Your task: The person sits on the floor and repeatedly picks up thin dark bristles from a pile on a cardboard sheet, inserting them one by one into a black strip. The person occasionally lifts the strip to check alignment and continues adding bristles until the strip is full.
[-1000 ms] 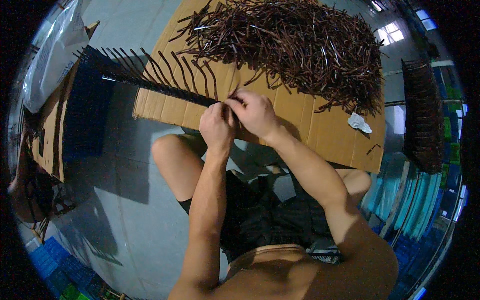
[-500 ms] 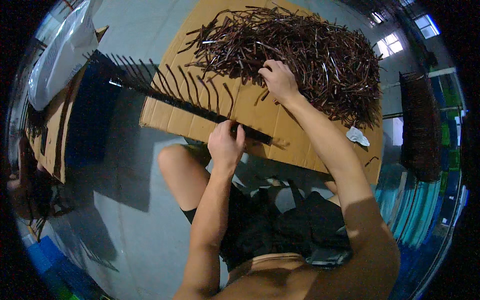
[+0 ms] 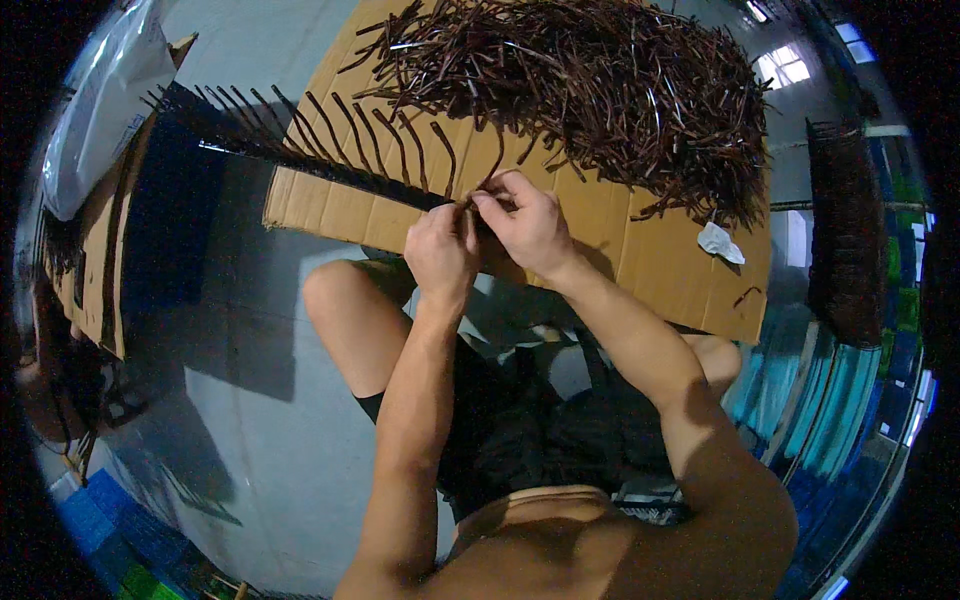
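A long black bar [image 3: 390, 186] runs slantwise over the near edge of the cardboard, with a row of thin brown curved strips standing up from it. My left hand [image 3: 441, 252] is closed around the bar near its right end. Close beside it, my right hand [image 3: 532, 228] pinches the lower end of a thin brown strip [image 3: 499, 152] against the bar. The fingertips of both hands nearly touch and hide where strip and bar meet. Beyond them lies a large tangled heap of similar dark brown strips [image 3: 600, 95].
The cardboard sheet [image 3: 340, 205] lies in front of my bent legs. A crumpled white scrap [image 3: 720, 243] and one loose strip sit at its right. To the left stands a cardboard box [image 3: 100, 270] with a clear plastic bag [image 3: 105, 110]. Turquoise material [image 3: 815, 400] stands at the right.
My right hand has come back from the heap to the bar, bringing a brown strip beside my left hand. My left hand still holds the bar.
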`<act>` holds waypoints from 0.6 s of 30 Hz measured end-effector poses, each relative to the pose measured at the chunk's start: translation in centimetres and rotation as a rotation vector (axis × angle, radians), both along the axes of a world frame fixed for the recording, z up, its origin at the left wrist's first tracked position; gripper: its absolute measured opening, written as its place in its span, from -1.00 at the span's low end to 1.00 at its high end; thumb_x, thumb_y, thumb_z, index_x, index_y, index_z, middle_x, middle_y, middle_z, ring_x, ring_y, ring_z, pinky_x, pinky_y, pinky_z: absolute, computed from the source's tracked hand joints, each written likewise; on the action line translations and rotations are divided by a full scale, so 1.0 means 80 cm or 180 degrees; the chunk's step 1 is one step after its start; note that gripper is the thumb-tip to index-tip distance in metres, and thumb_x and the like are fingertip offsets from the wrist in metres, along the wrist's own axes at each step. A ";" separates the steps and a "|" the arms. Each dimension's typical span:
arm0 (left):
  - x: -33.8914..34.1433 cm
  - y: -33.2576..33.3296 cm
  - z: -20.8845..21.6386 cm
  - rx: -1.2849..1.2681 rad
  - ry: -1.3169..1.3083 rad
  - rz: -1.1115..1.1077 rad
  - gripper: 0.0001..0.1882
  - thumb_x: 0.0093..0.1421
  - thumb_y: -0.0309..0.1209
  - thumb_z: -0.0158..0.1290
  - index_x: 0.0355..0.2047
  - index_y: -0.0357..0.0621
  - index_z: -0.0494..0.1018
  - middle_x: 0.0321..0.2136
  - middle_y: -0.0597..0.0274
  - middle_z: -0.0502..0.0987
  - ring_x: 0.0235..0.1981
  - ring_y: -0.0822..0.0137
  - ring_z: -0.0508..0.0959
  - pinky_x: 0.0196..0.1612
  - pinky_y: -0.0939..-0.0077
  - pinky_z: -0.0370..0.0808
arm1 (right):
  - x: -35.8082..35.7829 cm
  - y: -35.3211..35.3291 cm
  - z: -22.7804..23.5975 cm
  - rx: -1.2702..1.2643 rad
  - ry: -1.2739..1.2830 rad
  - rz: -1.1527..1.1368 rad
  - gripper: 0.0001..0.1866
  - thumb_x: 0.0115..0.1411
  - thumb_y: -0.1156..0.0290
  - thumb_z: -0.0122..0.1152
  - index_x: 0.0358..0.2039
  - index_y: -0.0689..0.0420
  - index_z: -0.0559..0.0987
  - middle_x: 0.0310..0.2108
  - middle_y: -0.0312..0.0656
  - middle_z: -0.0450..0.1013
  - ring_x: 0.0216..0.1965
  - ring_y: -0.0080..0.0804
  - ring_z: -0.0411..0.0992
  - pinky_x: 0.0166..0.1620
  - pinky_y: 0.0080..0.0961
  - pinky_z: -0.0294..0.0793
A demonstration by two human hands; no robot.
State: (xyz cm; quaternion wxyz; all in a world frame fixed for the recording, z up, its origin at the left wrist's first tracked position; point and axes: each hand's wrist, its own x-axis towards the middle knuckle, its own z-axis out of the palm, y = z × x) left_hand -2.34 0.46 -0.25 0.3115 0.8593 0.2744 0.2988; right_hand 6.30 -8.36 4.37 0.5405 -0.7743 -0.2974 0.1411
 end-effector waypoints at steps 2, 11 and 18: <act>0.001 0.001 -0.002 -0.0053 -0.0038 -0.0021 -0.88 0.09 -0.37 0.09 -0.44 -0.16 0.51 -0.50 0.09 0.53 -0.42 0.06 0.52 -0.32 0.28 0.43 | -0.003 -0.001 0.004 -0.0064 -0.0043 -0.0036 -0.81 0.13 0.39 0.17 -0.32 0.26 0.51 -0.41 0.00 0.53 -0.40 -0.20 0.55 -0.30 -0.41 0.51; -0.009 0.013 0.013 -0.0296 0.0334 0.0235 -0.83 0.13 -0.32 0.09 -0.44 -0.16 0.55 -0.53 0.06 0.55 -0.46 0.04 0.55 -0.38 0.27 0.46 | 0.113 -0.005 0.006 -0.0812 -0.1616 0.0733 -0.78 0.11 0.50 0.07 -0.20 0.20 0.52 -0.27 -0.06 0.46 -0.23 -0.08 0.45 -0.15 -0.32 0.46; -0.006 -0.008 0.010 -0.0836 -0.0035 -0.0111 -0.79 0.06 -0.35 0.11 -0.34 -0.22 0.54 -0.42 0.07 0.57 -0.39 0.05 0.55 -0.29 0.28 0.48 | 0.181 0.000 -0.028 -0.2441 -0.3689 0.0630 -0.84 0.10 0.43 0.04 -0.30 0.08 0.54 -0.15 -0.17 0.34 -0.07 -0.25 0.31 -0.14 -0.35 0.34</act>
